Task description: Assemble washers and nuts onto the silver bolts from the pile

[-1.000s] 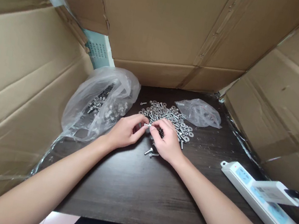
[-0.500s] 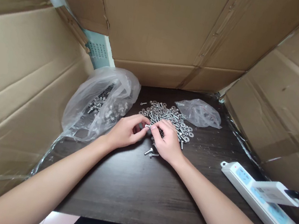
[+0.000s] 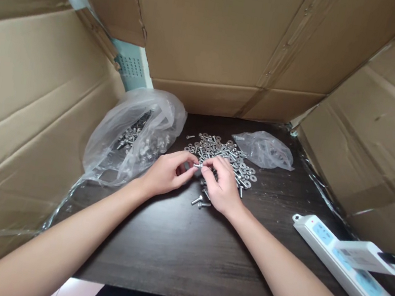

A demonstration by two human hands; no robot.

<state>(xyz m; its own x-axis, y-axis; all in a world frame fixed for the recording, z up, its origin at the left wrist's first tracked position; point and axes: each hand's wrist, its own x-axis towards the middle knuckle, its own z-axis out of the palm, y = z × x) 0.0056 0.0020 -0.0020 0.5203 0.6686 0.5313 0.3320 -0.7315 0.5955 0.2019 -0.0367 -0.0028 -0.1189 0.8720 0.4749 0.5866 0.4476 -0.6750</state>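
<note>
Head view, single entry. Left hand [image 3: 169,173]: thumb and forefinger closed to a narrow pinch, holding one end of a small, slim silver metal bolt [image 3: 198,165]. Right hand [image 3: 224,185]: thumb and forefinger likewise drawn together, on the other end of the same bolt; remaining fingers curled, partly hidden. Position of bolt: bridging the two sets of fingertips, roughly level, above the near edge of a loose pile of silver bolts, nuts and flat round washers [image 3: 219,152]. A wider piece appears to sit partway along the shank; too small to tell whether nut or washer, or how firmly seated. Nearest the right hand, on the near side: two loose silver bolts [image 3: 197,200], close together on the dark brown wood-grain table [image 3: 158,252]. Beyond the pile, toward the left: one stray silver bolt [image 3: 190,137]. Beside the left forearm: a large, cloudy clear plastic bag [image 3: 167,100], containing more silver metal hardware. Right of the pile: a smaller, crumpled clear plastic bag [image 3: 265,151], contents indistinct. Far right: a long white power strip [image 3: 336,267] with pale blue socket faces, a white plug-in adapter [image 3: 366,256] and a black cable. Surround: brown cardboard panels [image 3: 219,31], upright behind and at both sides.
</note>
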